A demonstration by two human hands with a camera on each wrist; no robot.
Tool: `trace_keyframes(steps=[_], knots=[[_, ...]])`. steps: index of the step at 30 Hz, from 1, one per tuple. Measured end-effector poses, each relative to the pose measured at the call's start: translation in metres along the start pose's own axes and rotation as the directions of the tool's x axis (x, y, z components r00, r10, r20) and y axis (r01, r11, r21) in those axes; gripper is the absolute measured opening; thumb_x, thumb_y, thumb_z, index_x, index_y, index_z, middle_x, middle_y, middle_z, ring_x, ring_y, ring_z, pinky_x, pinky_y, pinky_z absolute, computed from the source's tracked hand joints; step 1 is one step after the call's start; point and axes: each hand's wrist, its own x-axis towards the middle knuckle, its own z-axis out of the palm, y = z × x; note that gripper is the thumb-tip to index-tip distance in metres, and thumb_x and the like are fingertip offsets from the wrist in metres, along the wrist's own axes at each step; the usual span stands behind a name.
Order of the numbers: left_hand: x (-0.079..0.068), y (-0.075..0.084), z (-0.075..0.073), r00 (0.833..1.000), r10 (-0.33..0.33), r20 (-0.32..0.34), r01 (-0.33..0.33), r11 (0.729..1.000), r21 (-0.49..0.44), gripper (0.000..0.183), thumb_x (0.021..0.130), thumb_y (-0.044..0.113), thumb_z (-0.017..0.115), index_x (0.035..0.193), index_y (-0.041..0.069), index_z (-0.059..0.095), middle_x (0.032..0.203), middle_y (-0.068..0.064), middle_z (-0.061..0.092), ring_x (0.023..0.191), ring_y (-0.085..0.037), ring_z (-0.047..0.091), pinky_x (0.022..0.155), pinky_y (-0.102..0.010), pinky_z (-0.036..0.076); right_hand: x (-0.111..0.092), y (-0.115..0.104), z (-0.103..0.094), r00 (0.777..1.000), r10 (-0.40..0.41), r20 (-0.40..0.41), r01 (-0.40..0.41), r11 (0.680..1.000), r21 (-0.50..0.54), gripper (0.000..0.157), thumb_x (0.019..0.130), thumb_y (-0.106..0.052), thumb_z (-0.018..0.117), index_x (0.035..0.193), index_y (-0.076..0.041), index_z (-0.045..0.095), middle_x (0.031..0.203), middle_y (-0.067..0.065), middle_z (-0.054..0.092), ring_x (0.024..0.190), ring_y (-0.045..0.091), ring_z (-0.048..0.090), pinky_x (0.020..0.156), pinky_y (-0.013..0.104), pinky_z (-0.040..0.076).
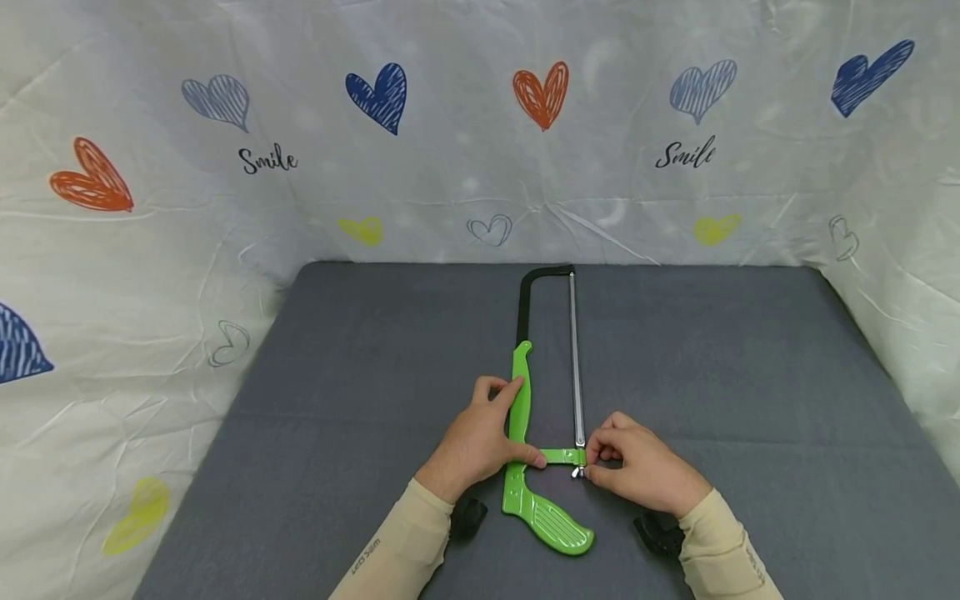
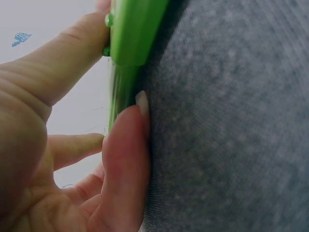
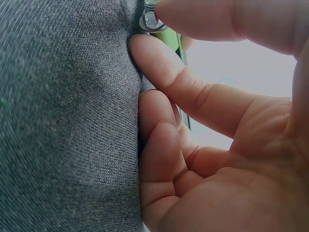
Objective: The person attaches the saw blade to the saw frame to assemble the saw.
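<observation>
A hacksaw [image 1: 521, 417] lies on the grey cloth, with a green handle [image 1: 558, 523], a black bow at the far end and a straight metal blade [image 1: 575, 358] on its right. My left hand [image 1: 480, 437] grips the green frame, fingers at its left side and thumb on the short crossbar [image 1: 561, 456]. At the crossbar's right end, my right hand [image 1: 641, 462] pinches at a small metal wing nut [image 1: 577, 472]. In the right wrist view the thumb touches the wing nut [image 3: 151, 19], with the index finger close by and the other fingers curled.
Grey cloth [image 1: 337, 375] covers the table. White sheeting printed with hearts [image 1: 375, 98] hangs behind and at both sides. A black device [image 1: 468, 521] sits at the left wrist, and another black device [image 1: 660, 533] at the right wrist.
</observation>
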Motion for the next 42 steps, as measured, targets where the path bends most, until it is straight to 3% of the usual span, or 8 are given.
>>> trace_keyframes(steps=[31,42], knots=[[-0.0003,-0.0011,-0.0004,1.000,0.000,0.000,0.000,1.000,0.001,0.122,0.073,0.054,0.099,0.171,0.017,0.036,0.157,-0.012,0.041,0.095,-0.024,0.065,0.084,-0.041,0.056,0.0007,-0.0017,0.0005,1.000,0.013,0.015,-0.013,1.000,-0.011,0.014,0.092,-0.015,0.084,0.089,-0.024,0.074,0.096,-0.004,0.053,0.088,0.005,0.053,0.083,0.024,0.048],[-0.0008,-0.0012,-0.0005,1.000,0.021,-0.003,-0.021,1.000,-0.015,0.122,0.073,0.053,0.099,0.171,0.015,0.036,0.156,-0.014,0.041,0.085,-0.021,0.063,0.078,-0.038,0.055,0.0016,-0.0003,0.0022,1.000,0.008,0.009,-0.007,0.999,-0.032,0.020,0.091,-0.015,0.084,0.085,-0.028,0.070,0.094,-0.004,0.051,0.086,0.005,0.051,0.080,0.024,0.045]])
